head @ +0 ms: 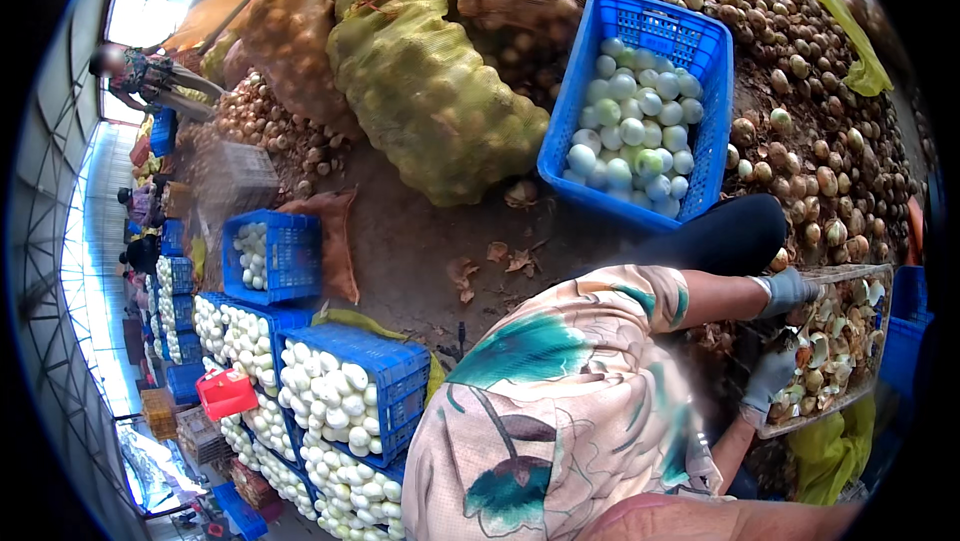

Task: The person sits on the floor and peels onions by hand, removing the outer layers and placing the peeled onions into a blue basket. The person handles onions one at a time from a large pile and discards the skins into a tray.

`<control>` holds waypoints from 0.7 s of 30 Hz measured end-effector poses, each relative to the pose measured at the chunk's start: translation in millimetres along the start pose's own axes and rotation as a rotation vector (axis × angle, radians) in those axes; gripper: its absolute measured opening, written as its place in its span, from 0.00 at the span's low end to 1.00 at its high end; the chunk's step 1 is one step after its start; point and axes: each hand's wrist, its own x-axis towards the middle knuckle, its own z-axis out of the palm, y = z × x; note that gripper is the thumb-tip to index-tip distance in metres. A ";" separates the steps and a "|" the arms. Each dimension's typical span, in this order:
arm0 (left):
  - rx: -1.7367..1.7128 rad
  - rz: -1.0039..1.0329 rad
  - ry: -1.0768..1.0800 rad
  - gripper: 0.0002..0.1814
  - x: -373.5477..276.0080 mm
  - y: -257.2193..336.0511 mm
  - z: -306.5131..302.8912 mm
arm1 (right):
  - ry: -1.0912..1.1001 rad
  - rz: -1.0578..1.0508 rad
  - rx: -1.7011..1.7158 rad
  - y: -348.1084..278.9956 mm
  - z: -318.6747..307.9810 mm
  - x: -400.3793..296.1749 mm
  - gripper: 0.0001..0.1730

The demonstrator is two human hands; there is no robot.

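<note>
My left hand (789, 292), in a grey work glove, grips the upper near corner of a dirty whitish plastic crate (887, 331). The crate lies at the right, low before me, and holds loose onion skins and several onions (814, 380). My right hand (772, 376), in a soiled light glove, is at the crate's near side, below my left hand in the picture. Its fingers are dark and blurred, so whether they hold anything is unclear. A blue plastic crate (551, 158) of peeled onions (637, 128) stands beside my dark-clad knee (720, 237).
Unpeeled onions (825, 173) cover the ground at upper right. Full mesh sacks (442, 91) lie along the top. Stacked blue crates (397, 383) of peeled onions stand at lower left, with a red box (226, 394) on them. A person (154, 80) stands farther off.
</note>
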 end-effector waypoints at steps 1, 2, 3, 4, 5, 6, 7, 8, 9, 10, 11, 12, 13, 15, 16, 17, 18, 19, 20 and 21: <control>0.043 0.082 -0.004 0.21 -2.5 -3.5 -2.5 | 0.014 -0.001 -0.021 -1.0 0.0 -2.4 0.22; 0.141 0.143 -0.034 0.21 -1.5 -8.4 -0.4 | 0.030 -0.014 -0.016 -1.0 1.0 -5.1 0.23; 0.239 0.206 -0.063 0.21 -4.5 -8.2 0.9 | 0.031 -0.026 -0.009 1.1 0.8 -6.2 0.23; 0.224 0.165 -0.047 0.21 -10.0 -7.6 3.1 | 0.033 -0.035 -0.001 2.9 1.2 -7.5 0.23; 0.209 0.123 -0.033 0.21 -17.9 -4.8 3.5 | 0.019 -0.041 0.007 9.5 0.7 -7.3 0.23; 0.141 0.053 -0.088 0.21 -20.2 -3.3 1.5 | -0.007 -0.043 0.051 12.0 -2.3 -5.5 0.23; 0.096 0.004 -0.107 0.21 -20.2 -1.3 -0.7 | -0.034 -0.043 0.094 14.5 -5.4 -4.7 0.22; 0.052 -0.047 -0.130 0.21 -19.7 0.4 -3.0 | -0.070 -0.031 0.171 17.2 -8.5 -5.3 0.22; 0.012 -0.103 -0.155 0.21 -20.2 0.0 -2.7 | -0.088 0.017 0.323 19.1 -10.2 -9.7 0.21; -0.080 -0.100 -0.161 0.21 -18.4 -5.8 0.3 | -0.097 0.074 0.480 20.6 -11.9 -16.1 0.19; -0.168 -0.087 -0.177 0.21 -9.6 -11.7 7.6 | -0.084 0.130 0.632 23.1 -17.6 -19.5 0.18; -0.262 -0.080 -0.159 0.21 -2.1 -23.1 6.4 | -0.173 0.349 0.972 -21.1 -49.2 -21.4 0.18; -0.294 -0.102 -0.191 0.19 1.7 -30.1 18.0 | -0.170 0.439 1.105 -30.9 -63.3 -23.7 0.17; -0.341 -0.193 -0.202 0.16 15.0 -48.1 -8.3 | -0.175 0.454 1.193 -39.5 -60.7 -14.1 0.17; -0.352 -0.259 -0.257 0.15 21.1 -52.7 -5.0 | -0.124 0.412 1.112 -26.8 -65.4 -13.7 0.17; -0.425 -0.333 -0.180 0.18 26.8 -49.5 6.3 | -0.034 0.424 0.948 -28.6 -66.3 -9.0 0.16; -0.494 -0.414 -0.338 0.17 24.3 -53.8 -3.4 | -0.029 0.533 1.079 -33.7 -64.2 -4.7 0.15; -0.176 -0.496 -0.227 0.17 -11.4 -9.0 20.8 | 0.038 0.467 0.894 -6.8 -49.2 -4.1 0.16; -0.253 -0.371 -0.344 0.17 10.6 -38.5 -7.6 | 0.028 0.431 0.963 -20.2 -44.2 6.1 0.20; -0.093 -0.394 -0.342 0.17 -4.2 -20.6 13.4 | 0.073 0.465 0.987 -5.3 -44.4 1.4 0.24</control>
